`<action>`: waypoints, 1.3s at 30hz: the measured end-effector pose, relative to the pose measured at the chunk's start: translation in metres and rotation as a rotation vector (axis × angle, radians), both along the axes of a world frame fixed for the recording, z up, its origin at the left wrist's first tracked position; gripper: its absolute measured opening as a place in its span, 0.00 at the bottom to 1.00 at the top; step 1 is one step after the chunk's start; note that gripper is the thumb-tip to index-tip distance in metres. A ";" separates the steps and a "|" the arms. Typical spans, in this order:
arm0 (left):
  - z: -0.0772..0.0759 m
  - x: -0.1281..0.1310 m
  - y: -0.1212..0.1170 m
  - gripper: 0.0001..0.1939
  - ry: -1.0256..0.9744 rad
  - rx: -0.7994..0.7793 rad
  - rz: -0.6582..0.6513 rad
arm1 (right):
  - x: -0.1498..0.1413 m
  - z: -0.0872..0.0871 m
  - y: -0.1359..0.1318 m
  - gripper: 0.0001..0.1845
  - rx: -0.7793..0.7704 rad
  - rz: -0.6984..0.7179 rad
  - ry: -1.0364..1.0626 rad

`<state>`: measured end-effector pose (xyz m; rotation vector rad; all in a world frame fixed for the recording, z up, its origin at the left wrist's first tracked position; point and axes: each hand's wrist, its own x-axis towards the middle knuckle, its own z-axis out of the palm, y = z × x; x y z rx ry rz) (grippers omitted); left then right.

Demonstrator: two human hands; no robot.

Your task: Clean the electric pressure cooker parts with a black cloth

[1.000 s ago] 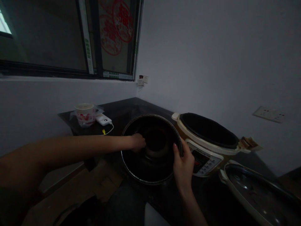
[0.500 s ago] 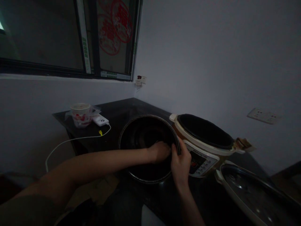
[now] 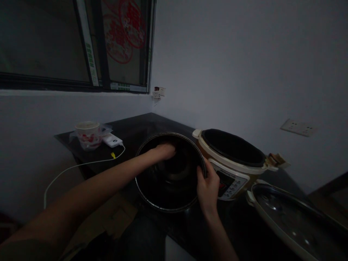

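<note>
A round black inner pot (image 3: 174,197) with a shiny rim is tipped towards me at the table's near side. My right hand (image 3: 208,183) grips its right rim, thumb inside and fingers round the outside. My left hand (image 3: 166,151) reaches into the pot near the far inner wall, its fingers curled; dimness hides what they hold, if anything. Just right of the pot stands a white and brown electric cooker (image 3: 231,177), uncovered and dark inside, with a control panel in front. Its detached lid (image 3: 288,221) lies nearer me at the right.
On the dark table (image 3: 146,123), a bagged tub (image 3: 88,136) and a white power bank (image 3: 112,140) with a trailing cable (image 3: 81,165) sit at the left. A crumpled brownish piece (image 3: 277,160) rests by the cooker's right handle. Walls and a window (image 3: 125,43) close off the back.
My left hand has moved inside the pot from near the right wall to the far left side. The right hand keeps its hold on the rim. The view has shifted slightly right.
</note>
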<state>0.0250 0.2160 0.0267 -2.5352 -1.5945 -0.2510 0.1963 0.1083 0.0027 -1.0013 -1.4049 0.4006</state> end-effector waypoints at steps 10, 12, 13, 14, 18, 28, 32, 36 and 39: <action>-0.012 0.059 -0.038 0.14 0.019 -0.109 -0.213 | 0.002 -0.003 0.000 0.21 -0.019 0.008 0.034; -0.018 0.062 -0.049 0.16 0.039 -0.150 -0.261 | 0.004 -0.005 0.000 0.21 -0.025 0.004 0.061; -0.021 0.062 -0.055 0.17 0.052 -0.172 -0.272 | 0.004 -0.006 0.000 0.20 -0.030 -0.004 0.078; -0.024 0.059 -0.059 0.17 0.070 -0.199 -0.272 | 0.005 -0.008 -0.001 0.20 -0.037 -0.012 0.093; -0.037 0.043 -0.069 0.12 0.169 -0.314 -0.203 | 0.007 -0.013 -0.007 0.21 -0.059 -0.014 0.118; -0.006 0.013 -0.045 0.13 0.144 -0.160 -0.036 | 0.002 -0.012 -0.015 0.21 0.000 -0.046 0.040; 0.003 0.027 -0.031 0.19 0.081 -0.054 -0.132 | 0.001 -0.009 -0.013 0.21 -0.008 -0.037 0.036; -0.011 0.041 -0.041 0.19 0.119 -0.086 -0.272 | 0.004 -0.009 -0.009 0.20 -0.046 -0.027 0.094; -0.027 0.039 -0.060 0.18 0.197 -0.157 -0.356 | 0.007 -0.011 -0.007 0.20 -0.061 -0.015 0.116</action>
